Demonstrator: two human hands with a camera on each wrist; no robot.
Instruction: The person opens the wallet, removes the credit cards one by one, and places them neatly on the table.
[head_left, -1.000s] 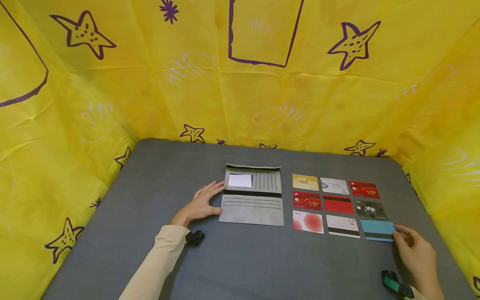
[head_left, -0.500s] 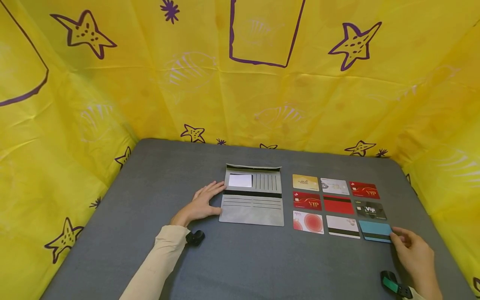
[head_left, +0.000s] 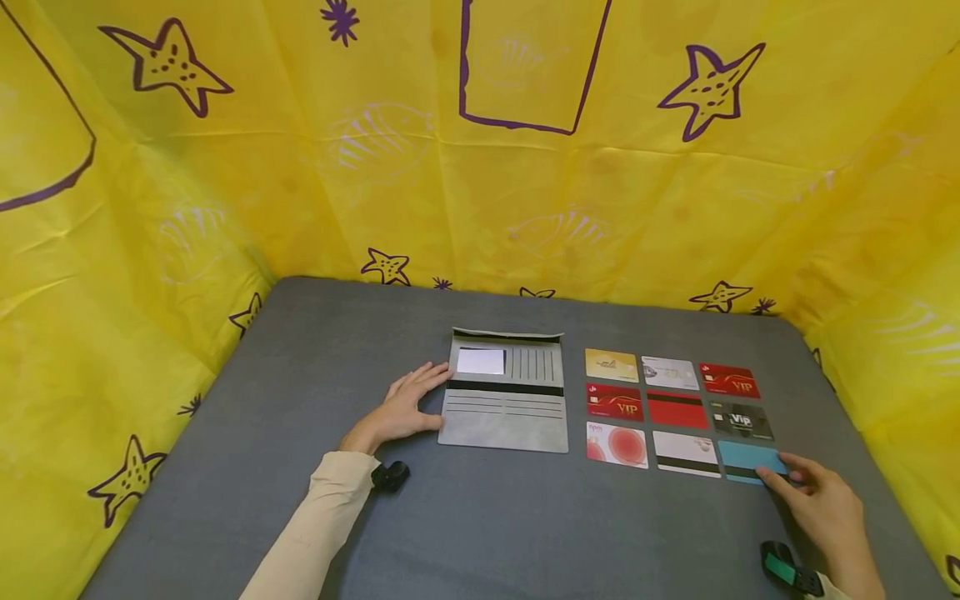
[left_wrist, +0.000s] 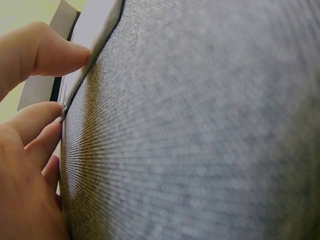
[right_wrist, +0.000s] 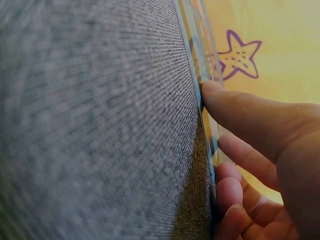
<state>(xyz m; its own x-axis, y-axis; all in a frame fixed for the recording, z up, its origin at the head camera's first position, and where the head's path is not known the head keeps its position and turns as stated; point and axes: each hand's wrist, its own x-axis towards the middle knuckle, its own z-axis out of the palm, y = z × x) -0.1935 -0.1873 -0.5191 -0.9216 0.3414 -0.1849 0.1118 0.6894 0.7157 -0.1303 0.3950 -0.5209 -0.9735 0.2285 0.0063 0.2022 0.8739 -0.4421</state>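
A grey long wallet (head_left: 502, 431) lies unfolded on the dark grey table, its rows of card slots facing up and a white insert (head_left: 481, 361) in its upper left part. My left hand (head_left: 401, 410) rests beside it with spread fingers; thumb and fingertips touch the wallet's left edge. At the right, a blue card (head_left: 744, 454) with a dark stripe lies flat at the near corner of a grid of cards. My right hand (head_left: 825, 504) holds this card at its right end, thumb at the near edge, index finger by the right corner. The remaining right fingers are curled.
Left of and behind the blue card lie a white striped card (head_left: 686, 450), a pink-circled card (head_left: 616, 444), a black VIP card (head_left: 742, 420), a red striped card (head_left: 677, 409) and several more. Yellow patterned cloth (head_left: 517, 208) surrounds the table (head_left: 525, 533).
The blue card has shifted slightly left, toward the white striped card. My right thumb has moved left along its near edge. My left hand and the wallet have stayed still.
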